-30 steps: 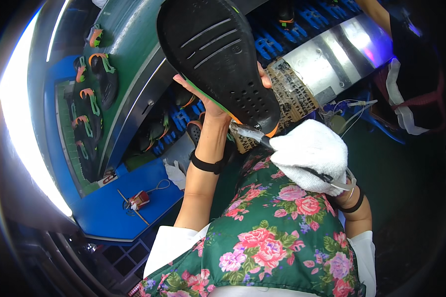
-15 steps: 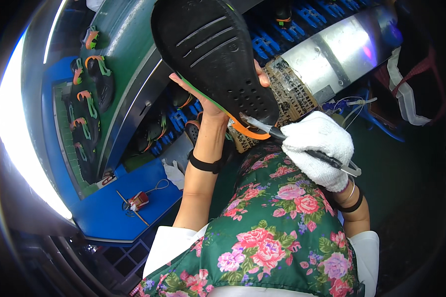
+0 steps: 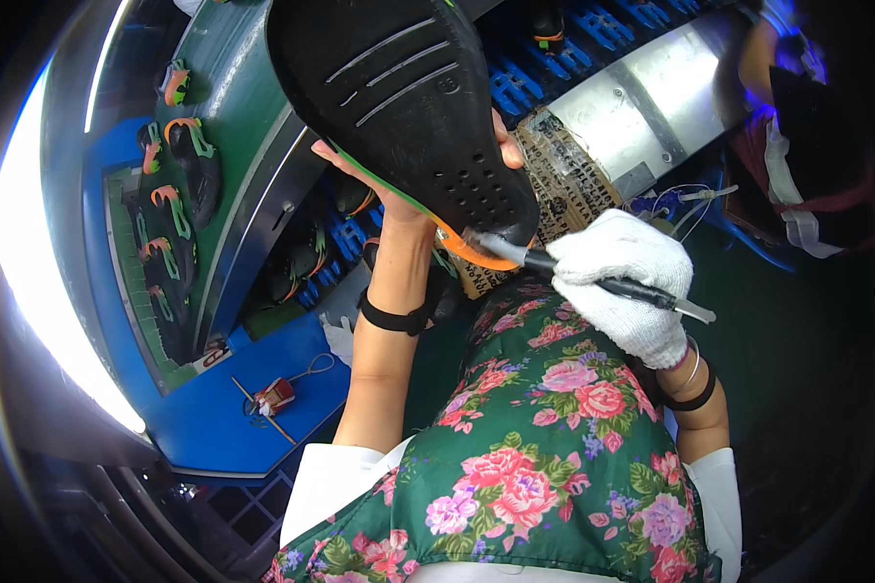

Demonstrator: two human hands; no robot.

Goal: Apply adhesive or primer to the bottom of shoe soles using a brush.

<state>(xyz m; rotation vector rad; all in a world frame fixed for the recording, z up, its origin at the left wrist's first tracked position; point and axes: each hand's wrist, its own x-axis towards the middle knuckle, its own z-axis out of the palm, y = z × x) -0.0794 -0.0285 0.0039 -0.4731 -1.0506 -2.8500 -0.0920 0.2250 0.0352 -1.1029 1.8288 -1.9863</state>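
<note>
My left hand (image 3: 402, 206) holds up a large black shoe (image 3: 389, 102) by its sides, its underside facing me. Grooves run across the wide part and small holes dot the narrower end; green and orange trim edges it. The fingers are partly hidden behind the shoe. In a white knit glove, my right hand (image 3: 624, 282) grips a brush (image 3: 539, 259) with a dark handle and pale neck. The bristles touch the rim of the narrow end, beside the orange trim. A pale tip sticks out behind the gloved hand.
Several black shoes with orange and green trim (image 3: 192, 160) stand on the green conveyor (image 3: 233, 73) at left. Below it is a blue table (image 3: 194, 418) with a small red item (image 3: 274, 395). Taped cardboard (image 3: 564, 170) and a metal panel (image 3: 666, 83) lie beyond; a person's arm (image 3: 758, 63) shows far right.
The shoe has shifted slightly left and up. The brush tip has moved from the perforated underside to the rim by the orange trim. An arm has appeared at the far right.
</note>
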